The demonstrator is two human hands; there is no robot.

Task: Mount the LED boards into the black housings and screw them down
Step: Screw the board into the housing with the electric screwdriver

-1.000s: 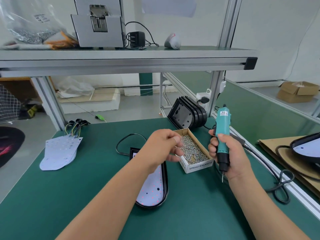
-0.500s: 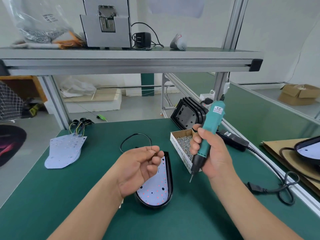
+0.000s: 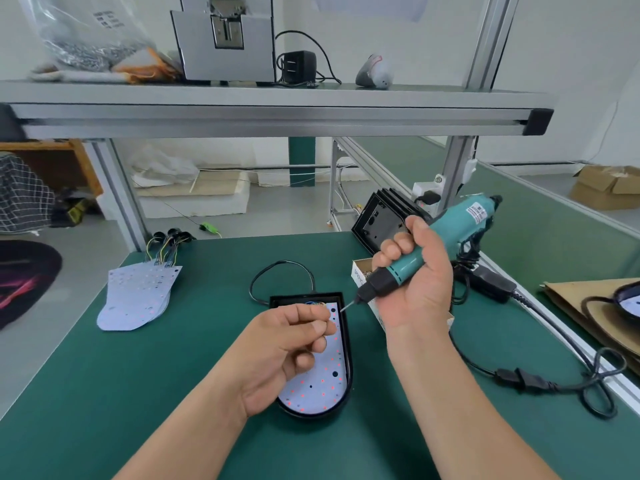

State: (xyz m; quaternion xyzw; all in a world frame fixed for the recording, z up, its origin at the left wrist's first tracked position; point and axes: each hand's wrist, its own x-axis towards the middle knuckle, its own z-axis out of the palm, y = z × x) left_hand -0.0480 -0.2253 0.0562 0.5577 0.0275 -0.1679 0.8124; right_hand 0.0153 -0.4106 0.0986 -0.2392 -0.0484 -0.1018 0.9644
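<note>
Far left on the surface (image 3: pixel 173 375), the stack of spare LED boards (image 3: pixel 138 296) is lying untouched. Your left hand (image 3: pixel 287 348) is no longer dipping into the screw box (image 3: pixel 360 275). It is now hovering over the far end of the black housing (image 3: pixel 349 368), its fingers (image 3: pixel 320 327) curled and pinching something too small to make out, most likely a screw. The LED board (image 3: pixel 325 379) is sitting inside that housing, mid-surface. Your right hand (image 3: pixel 419 282) is gripping the teal electric screwdriver (image 3: pixel 450 230), fingers clenched round it. You are now tilting it so the bit (image 3: pixel 348 305) is pointing left, just beside your left fingertips, instead of straight down. I judge you are loading the bit, so screwing-down is about to begin.
</note>
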